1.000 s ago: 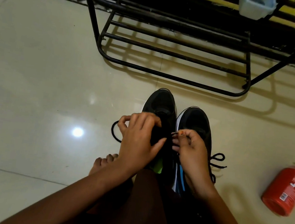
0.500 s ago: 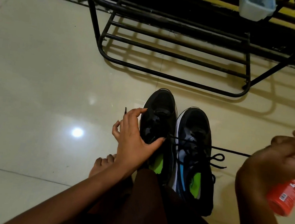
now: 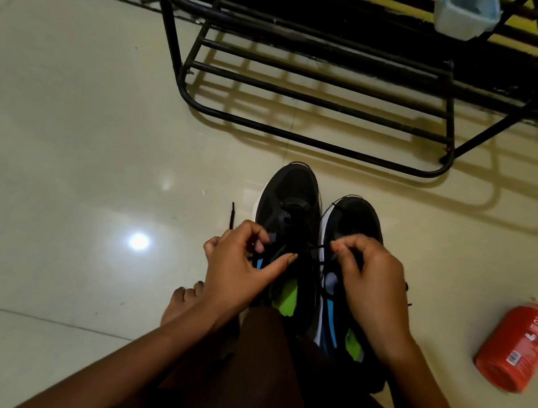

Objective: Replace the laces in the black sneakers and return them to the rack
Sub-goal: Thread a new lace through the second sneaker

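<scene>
Two black sneakers stand side by side on the tiled floor, toes pointing away from me. The left sneaker has a green insole showing; the right sneaker has blue and white side panels. My left hand sits over the left sneaker's lacing area, fingers curled around a black lace whose tip sticks up above my knuckles. My right hand pinches the other end of that lace beside the right sneaker's tongue. The black metal shoe rack stands just beyond the toes.
A red can lies on its side on the floor at the right. A pale blue container hangs on the rack's upper part. My bare foot and knees fill the near floor. Open tile extends to the left.
My right hand had pulled the lace far out to the right; it has come back to the shoes and now pinches the lace close to the eyelets. The left hand's fingers have curled in.
</scene>
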The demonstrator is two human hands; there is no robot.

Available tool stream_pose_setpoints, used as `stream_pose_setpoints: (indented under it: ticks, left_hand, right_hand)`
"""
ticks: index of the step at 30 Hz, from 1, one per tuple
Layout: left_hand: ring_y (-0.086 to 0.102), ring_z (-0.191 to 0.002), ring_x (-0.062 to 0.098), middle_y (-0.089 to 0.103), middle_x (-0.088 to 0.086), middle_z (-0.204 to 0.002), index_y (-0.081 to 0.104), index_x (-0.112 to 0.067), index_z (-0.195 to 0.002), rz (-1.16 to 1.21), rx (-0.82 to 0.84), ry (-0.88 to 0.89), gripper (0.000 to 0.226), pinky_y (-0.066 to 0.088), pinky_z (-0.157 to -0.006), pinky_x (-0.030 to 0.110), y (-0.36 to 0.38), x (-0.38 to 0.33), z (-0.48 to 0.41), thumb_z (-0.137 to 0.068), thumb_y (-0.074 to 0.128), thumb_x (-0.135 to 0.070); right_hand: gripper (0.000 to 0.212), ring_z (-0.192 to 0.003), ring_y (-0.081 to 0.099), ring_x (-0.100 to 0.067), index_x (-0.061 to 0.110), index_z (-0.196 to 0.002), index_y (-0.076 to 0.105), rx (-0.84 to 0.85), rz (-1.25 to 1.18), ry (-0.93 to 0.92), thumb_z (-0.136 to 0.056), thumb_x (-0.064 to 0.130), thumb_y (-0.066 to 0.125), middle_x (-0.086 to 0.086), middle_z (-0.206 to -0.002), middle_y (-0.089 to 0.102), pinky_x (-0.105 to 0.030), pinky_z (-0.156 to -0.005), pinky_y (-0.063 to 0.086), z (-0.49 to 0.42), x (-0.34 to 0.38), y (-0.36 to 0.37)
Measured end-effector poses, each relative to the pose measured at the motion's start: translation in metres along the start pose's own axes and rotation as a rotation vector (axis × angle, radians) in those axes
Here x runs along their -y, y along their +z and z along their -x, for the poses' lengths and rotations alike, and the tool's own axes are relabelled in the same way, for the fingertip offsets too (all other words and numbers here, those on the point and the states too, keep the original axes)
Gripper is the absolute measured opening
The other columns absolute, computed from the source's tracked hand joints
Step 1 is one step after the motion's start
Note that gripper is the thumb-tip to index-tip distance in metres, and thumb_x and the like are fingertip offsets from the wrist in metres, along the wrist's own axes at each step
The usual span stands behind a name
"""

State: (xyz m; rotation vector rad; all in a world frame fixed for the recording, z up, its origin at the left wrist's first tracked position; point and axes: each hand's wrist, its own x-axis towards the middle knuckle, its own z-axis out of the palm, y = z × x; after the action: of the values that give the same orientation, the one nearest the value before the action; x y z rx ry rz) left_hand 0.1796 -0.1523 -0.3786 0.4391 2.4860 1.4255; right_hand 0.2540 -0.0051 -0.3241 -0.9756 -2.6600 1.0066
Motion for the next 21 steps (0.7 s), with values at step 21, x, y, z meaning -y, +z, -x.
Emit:
stream_pose_setpoints:
  ticks: [21]
  left_hand:
    - [0.042,-0.043,0.01,0.039,-0.006,-0.048,0.034,-0.014,-0.073,1.03,-0.185,-0.359,0.03,0.047,-0.051,0.025,-0.038,-0.027,-0.019,-0.102,0.03,-0.022]
  right_hand:
    - [0.009,-0.08,0.058,-0.003,0.017,-0.087,0.067,0.111,-0.033,-0.097,-0.09,0.014,0.059,0.005,-0.087,0.062,-0.006,-0.07,0.041,0.006,0.004,0.016]
